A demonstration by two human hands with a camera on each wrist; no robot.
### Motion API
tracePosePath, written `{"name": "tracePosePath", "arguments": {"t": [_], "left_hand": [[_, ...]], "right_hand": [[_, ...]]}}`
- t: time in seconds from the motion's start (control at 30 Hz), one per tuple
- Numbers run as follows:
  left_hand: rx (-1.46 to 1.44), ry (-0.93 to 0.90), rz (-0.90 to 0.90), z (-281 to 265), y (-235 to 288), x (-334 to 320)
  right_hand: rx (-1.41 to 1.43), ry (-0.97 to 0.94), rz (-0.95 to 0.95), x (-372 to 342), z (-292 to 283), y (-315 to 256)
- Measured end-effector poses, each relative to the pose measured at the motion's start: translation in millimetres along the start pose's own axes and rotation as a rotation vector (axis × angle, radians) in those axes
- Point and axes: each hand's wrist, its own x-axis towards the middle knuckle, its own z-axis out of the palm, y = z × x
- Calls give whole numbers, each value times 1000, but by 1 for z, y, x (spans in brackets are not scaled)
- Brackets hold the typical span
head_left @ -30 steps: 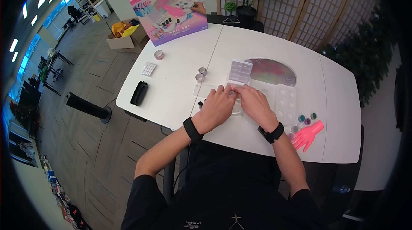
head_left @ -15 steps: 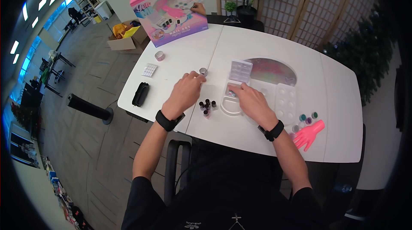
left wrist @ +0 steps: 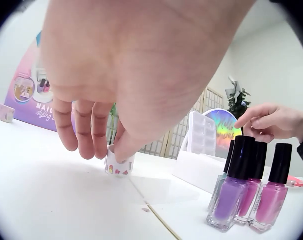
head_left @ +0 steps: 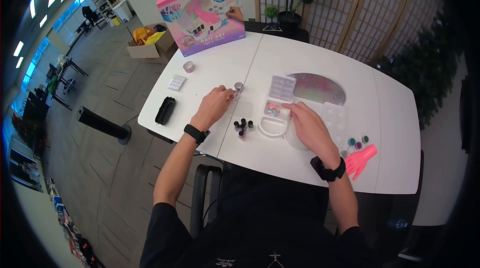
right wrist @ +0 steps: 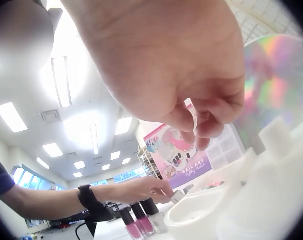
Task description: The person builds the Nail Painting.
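Note:
Beside another roll (head_left: 239, 86), the left hand (head_left: 215, 105) pinches a small printed roll (left wrist: 119, 164) between thumb and fingers, low at the table surface. The right hand (head_left: 312, 128) hovers at the right side of a white tray (head_left: 272, 132), its index finger stretched over a compartment with small pink and blue pieces (head_left: 272, 108). Nothing shows between the loosely bent fingers of the right hand (right wrist: 191, 85). Behind that compartment stands a raised lid (head_left: 283, 87) with divided cells. Several black-capped polish bottles (head_left: 242, 127) stand between the hands, left of the tray.
A pink model hand (head_left: 361, 160) lies at the right by small pots (head_left: 358, 145). An upright box (head_left: 205, 18) stands at the back left. Down the left side are another roll (head_left: 188, 66), a white pack (head_left: 176, 82) and a black case (head_left: 165, 111).
The hands were together over the tray. The left hand has moved left to the rolls and grips one; the right has drawn back to the right, uncovering the small pieces.

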Motion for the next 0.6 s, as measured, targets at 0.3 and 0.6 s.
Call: {"name": "tracePosePath", "arguments": {"t": [0.3,0.6], "left_hand": [[-244,188,149,-50,56,-44],[-146,402,633,-60,149,-129]], "right_hand": [[248,9,117,-47,-17,-10],[870,-236,215,-96,-14,-30]]}}
